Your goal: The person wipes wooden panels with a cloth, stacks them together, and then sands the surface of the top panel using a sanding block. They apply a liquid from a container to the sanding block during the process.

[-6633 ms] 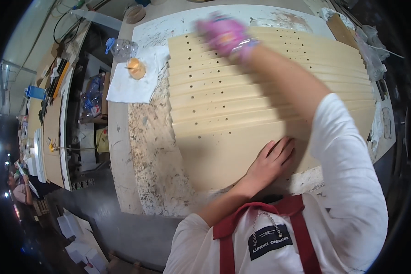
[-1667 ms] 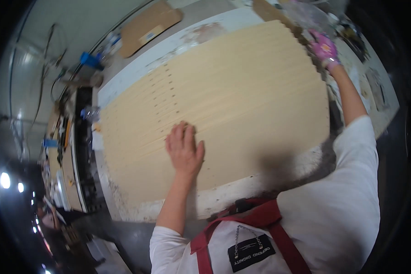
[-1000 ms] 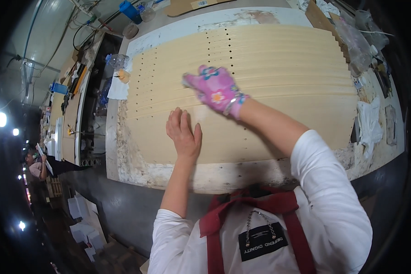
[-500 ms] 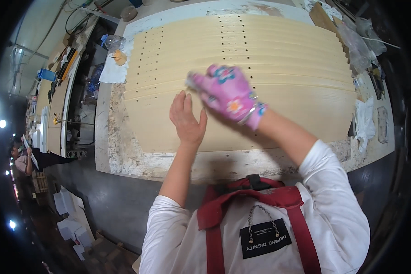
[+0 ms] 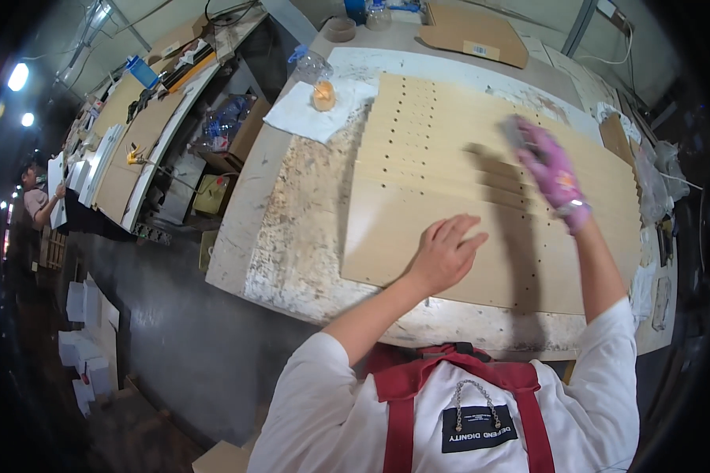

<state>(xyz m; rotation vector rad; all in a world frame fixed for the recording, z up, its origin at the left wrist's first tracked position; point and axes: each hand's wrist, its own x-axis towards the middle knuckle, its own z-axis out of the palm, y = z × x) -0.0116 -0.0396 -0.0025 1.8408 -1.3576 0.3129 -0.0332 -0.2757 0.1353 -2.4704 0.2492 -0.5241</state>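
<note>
Hands over pale, flat wooden boards with rows of drilled holes (image 5: 481,165), overlapped on a paint-crusted white table (image 5: 300,229); the bare left hand (image 5: 443,254) presses the nearest board, fingers spread flat, gripping nothing; the right hand in a pink glove (image 5: 552,169), fingers curled round a small grey block, rubs farther boards; if the left hand's pressure eases, the boards could slide.
</note>
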